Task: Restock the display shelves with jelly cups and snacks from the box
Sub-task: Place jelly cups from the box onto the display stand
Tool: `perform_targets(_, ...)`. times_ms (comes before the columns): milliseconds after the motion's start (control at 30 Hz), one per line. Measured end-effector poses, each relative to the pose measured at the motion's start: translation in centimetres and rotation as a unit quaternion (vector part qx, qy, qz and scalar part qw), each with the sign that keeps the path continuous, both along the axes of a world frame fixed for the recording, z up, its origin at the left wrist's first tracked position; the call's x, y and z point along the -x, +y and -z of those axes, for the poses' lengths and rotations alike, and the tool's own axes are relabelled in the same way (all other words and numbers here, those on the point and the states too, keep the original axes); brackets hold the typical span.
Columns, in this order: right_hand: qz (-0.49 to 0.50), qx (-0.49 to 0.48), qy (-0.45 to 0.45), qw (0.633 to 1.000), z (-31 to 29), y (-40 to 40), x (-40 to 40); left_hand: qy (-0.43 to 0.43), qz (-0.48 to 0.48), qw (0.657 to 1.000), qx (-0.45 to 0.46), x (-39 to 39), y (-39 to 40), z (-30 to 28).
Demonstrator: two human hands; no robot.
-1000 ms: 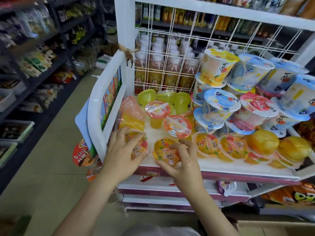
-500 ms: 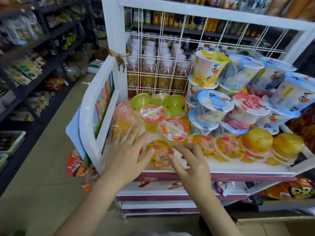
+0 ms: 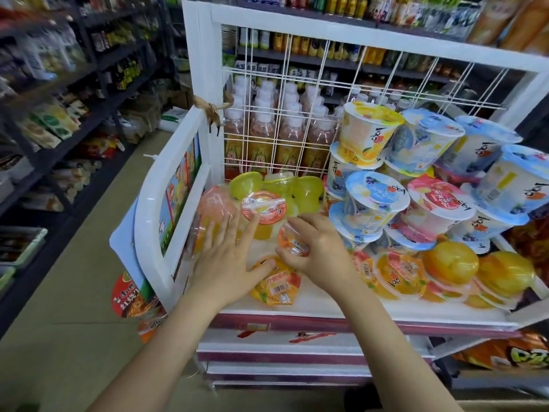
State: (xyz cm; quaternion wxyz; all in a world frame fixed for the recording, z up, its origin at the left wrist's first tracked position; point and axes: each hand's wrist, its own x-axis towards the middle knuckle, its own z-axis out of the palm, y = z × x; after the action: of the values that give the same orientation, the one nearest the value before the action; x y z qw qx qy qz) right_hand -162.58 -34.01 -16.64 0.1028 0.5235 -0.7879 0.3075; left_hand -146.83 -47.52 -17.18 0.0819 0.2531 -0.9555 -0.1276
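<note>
Step in hand, by judgement: arranging small jelly cups on the top tier of the white display shelf (image 3: 297, 304), at its left end. The right hand (image 3: 320, 254) has its fingers curled round a small orange-lidded jelly cup (image 3: 294, 240), lifted clear of the shelf surface and tilted. The left hand (image 3: 228, 257) is released, fingers spread and straight, reaching forward; its fingertips lie over a pale orange cup (image 3: 212, 209) ahead of it, and its thumb touches a yellow fruit cup (image 3: 277, 285) lying on its side just below both hands. Directly ahead of the hands, between them, stands an upright cup with an orange lid (image 3: 263, 207), with green-yellow cups (image 3: 279, 187) behind it against the wire grid (image 3: 297, 114). To the right of the right hand, large tubs (image 3: 377, 197) are stacked high, with orange cups (image 3: 399, 273) in a row below them. The supply box is not identifiable in view. The next move likely calls for setting the held cup down upright in the bare patch beneath the hands, beside the orange-lidded cup. Risk noted: the left hand is close among loosely placed cups, and the fallen yellow cup wants righting.
</note>
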Motion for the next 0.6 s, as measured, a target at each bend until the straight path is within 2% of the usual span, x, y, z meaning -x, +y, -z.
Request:
perform_targets(200, 0.003, -0.056, 0.023, 0.998, -0.7, 1.6, 0.1, 0.017, -0.003, 0.999, -0.029, -0.1, -0.4, 0.1)
perform_targets(267, 0.028, -0.081, 0.061, 0.994, -1.7, 1.8, -0.3, 0.035, -0.007, 0.999, -0.034, -0.2, -0.6, 0.1)
perform_targets(367, 0.048, -0.012, 0.133, 0.990, -4.4, 0.3, -0.5, 0.123, -0.036, 0.992, -0.012, -0.3, -1.5, -0.3)
perform_targets(400, 0.037, 0.015, 0.122, 0.992, -5.4, -0.7, -0.4, 0.140, -0.048, 0.989, -0.009, -0.2, -1.9, -0.5)
perform_targets(467, -0.022, 0.018, 0.041, 0.999, -6.7, -3.3, 0.1, 0.148, -0.071, 0.986, -0.009, 0.1, -2.5, -0.6)
perform_targets(533, -0.087, -0.055, -0.044, 0.994, -7.1, -6.0, 0.9, 0.133, -0.082, 0.988, -0.005, 0.3, -2.7, -0.6)
perform_targets(600, -0.128, -0.162, -0.097, 0.974, -6.8, -8.0, 1.4, 0.124, -0.076, 0.989, 0.005, 0.3, -2.6, -0.5)
